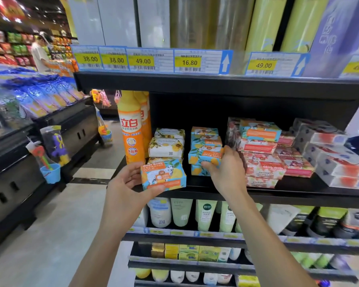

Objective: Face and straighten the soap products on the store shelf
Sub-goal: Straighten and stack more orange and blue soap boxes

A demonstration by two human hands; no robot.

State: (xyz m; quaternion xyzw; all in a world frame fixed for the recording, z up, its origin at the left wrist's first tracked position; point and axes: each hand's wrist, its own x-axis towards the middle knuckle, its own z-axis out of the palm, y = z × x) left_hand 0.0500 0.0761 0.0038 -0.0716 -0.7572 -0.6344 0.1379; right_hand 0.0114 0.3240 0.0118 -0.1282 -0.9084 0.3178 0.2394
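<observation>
My left hand (131,184) grips a blue-and-orange "Goat Soap" box (164,175) at the front edge of the black shelf (298,195), its label facing me. My right hand (224,168) pinches another blue lemon-print soap box (203,157) that lies upside down in a short stack (205,139) of the same boxes. White-and-yellow soap boxes (166,145) are stacked behind the left box. Pink-and-red soap boxes (263,160) sit stacked to the right, some turned or upside down.
Orange detergent bottles (131,129) stand at the shelf's left end. Grey-and-red boxes (336,160) fill the right end. Price tags (143,60) line the shelf above. Tubes and bottles (182,212) stand on lower shelves. A display bin (39,112) and a person (39,52) are across the aisle at left.
</observation>
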